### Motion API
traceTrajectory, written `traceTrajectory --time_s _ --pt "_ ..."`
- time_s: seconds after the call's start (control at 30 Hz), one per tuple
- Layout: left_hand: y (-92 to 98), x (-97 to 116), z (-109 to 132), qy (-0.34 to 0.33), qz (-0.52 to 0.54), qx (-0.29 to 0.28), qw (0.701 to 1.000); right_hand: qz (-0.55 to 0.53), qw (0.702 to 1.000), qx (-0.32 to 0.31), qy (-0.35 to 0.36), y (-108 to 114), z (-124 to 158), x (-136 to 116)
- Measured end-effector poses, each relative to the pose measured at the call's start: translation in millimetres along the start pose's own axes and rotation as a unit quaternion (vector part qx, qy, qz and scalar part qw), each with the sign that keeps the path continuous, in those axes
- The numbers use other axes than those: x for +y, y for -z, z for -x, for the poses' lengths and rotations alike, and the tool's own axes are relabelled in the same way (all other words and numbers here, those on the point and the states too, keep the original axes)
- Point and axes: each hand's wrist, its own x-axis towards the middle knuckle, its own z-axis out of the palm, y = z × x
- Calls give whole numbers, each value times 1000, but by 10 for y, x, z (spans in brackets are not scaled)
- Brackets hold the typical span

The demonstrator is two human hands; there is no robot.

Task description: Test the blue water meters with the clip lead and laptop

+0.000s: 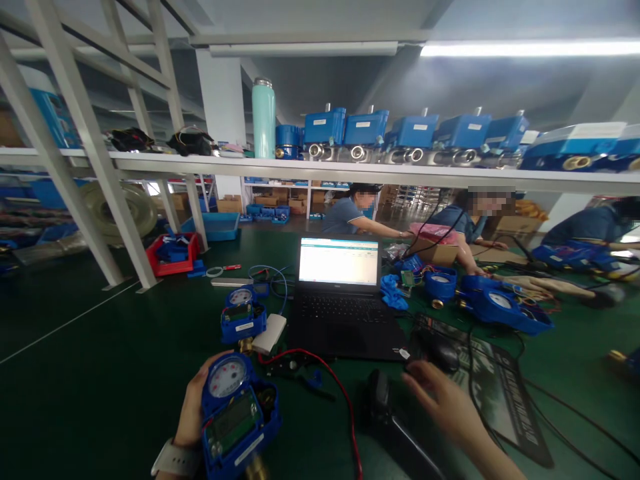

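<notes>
While my left hand (193,407) clamped the blue water meter (237,417) low over the green table (100,373), dial up, my right hand (443,400) hovered open, fingers apart, near the black mouse (440,353), laptop (340,300) beyond

Left hand (193,407) mostly hidden behind the blue water meter (237,413) — only thumb and wrist showed. Meter's brass fitting was cut off by the bottom edge. Right hand (443,400) was motion-blurred; the black device (383,400) under it could not be identified.
</notes>
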Motion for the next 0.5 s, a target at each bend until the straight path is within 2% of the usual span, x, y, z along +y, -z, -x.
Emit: traceTrajectory --time_s 0.07,0.17,0.27,0.37,0.5 --pt "17 -3 -6 10 11 -9 1000 -10 996 -84 -13 -46 305 -180" --pt "34 11 -13 8 11 -33 999 -7 991 -131 1 -118 580 -321" --pt "34 29 -16 -5 -3 -53 999 -20 991 -130 24 -111 621 -379" --pt "21 22 -21 -19 -8 -47 999 -50 991 -107 67 15 606 -486" --pt "11 -21 -50 -48 -13 -32 998 -126 960 -108 225 281 690 -809"
